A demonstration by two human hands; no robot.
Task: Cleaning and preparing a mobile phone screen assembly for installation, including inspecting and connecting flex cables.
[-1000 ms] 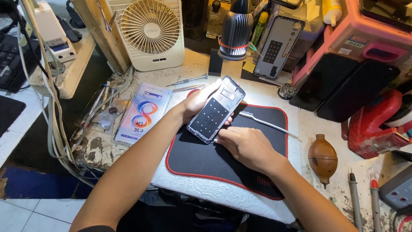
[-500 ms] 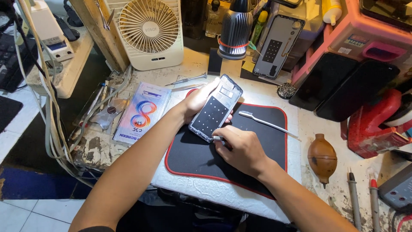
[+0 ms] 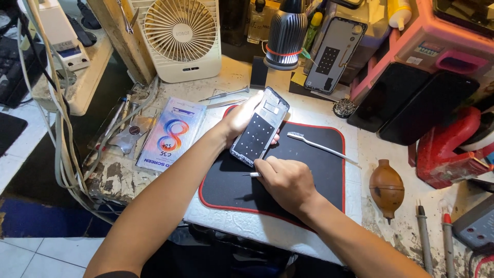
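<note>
My left hand (image 3: 241,117) holds an opened phone frame (image 3: 260,126) tilted up over the black mat with red edging (image 3: 319,175), its inner side facing me. Just below the frame's lower end, my right hand (image 3: 286,183) grips a thin metal tool (image 3: 251,174) whose tip points left. A white toothbrush (image 3: 319,146) lies on the mat to the right of the frame.
A white desk fan (image 3: 181,38) and a lamp head (image 3: 284,33) stand at the back. A flat screen package (image 3: 172,133) lies left of the mat. A brown rubber blower (image 3: 386,186), screwdrivers (image 3: 425,238), dark phone panels (image 3: 411,105) and a red device (image 3: 453,149) crowd the right.
My right hand slid left and up along the mat toward the frame's lower end, now with the thin tool showing in its fingers. The left hand kept the frame nearly still.
</note>
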